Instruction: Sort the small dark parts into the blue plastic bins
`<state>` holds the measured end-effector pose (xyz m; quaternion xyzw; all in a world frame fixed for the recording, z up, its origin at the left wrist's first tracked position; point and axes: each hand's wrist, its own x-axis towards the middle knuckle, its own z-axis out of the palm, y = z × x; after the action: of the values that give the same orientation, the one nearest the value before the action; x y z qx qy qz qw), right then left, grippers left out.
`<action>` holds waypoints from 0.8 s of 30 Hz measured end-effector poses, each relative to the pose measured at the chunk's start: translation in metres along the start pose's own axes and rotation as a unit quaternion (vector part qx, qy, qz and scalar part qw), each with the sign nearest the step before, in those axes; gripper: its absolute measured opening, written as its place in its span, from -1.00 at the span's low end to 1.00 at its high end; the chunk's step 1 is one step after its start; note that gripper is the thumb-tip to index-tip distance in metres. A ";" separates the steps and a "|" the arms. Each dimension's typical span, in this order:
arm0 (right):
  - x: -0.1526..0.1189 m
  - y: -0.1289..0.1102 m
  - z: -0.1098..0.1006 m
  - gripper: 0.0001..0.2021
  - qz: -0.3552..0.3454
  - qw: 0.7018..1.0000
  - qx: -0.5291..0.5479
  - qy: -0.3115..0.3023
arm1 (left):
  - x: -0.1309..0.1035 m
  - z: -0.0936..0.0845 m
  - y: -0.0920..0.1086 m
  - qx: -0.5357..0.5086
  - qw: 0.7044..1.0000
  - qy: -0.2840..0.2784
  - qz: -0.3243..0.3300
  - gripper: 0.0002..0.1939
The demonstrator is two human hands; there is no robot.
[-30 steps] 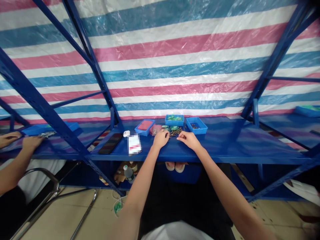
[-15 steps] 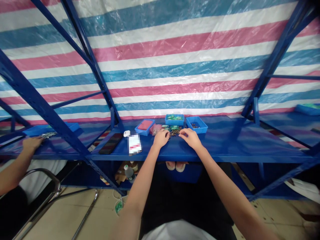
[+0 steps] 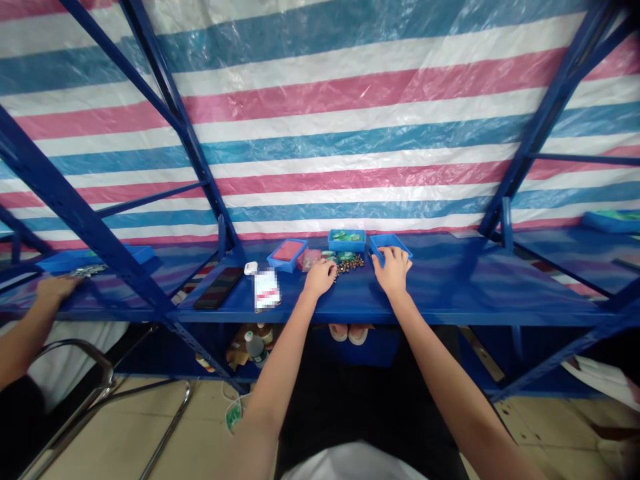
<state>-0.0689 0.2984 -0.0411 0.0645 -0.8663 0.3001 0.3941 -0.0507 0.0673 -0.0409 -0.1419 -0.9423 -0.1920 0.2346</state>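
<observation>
On the blue bench, a pile of small brass-coloured metal pieces [image 3: 353, 263] lies between my hands. My left hand [image 3: 320, 277] rests at the pile's left edge with its fingers curled together; whatever they hold is too small to make out. At the front of the right blue bin [image 3: 406, 249], my right hand [image 3: 393, 269] has its fingers apart over the rim, and it hides most of the bin's inside. Behind the pile stands a blue bin of green packets [image 3: 347, 236], with more green packets in front of it. Pink packets [image 3: 309, 259] lie just beyond my left hand.
A blue bin with pink contents [image 3: 288, 252] stands left of the pile. Farther left lie a white earbud case [image 3: 251, 268], a blurred-out item [image 3: 267, 290] and a dark phone [image 3: 219, 288]. Another person's hand [image 3: 59, 288] works beyond the slanted blue frame post [image 3: 90, 213].
My right hand has moved right and away from the pile to the front of the right bin, its fingers spreading. My left hand has stayed by the pile. The view has shifted slightly.
</observation>
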 end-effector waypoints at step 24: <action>0.005 -0.021 0.019 -0.84 -0.212 0.940 0.013 -0.266 | 0.002 0.000 0.001 0.006 1.000 -0.008 -0.007 -0.79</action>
<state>-0.0771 0.2710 -0.0377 0.3295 -0.9017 0.1926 0.2030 -0.0519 0.0684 -0.0398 -0.1352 -0.9463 -0.1870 0.2265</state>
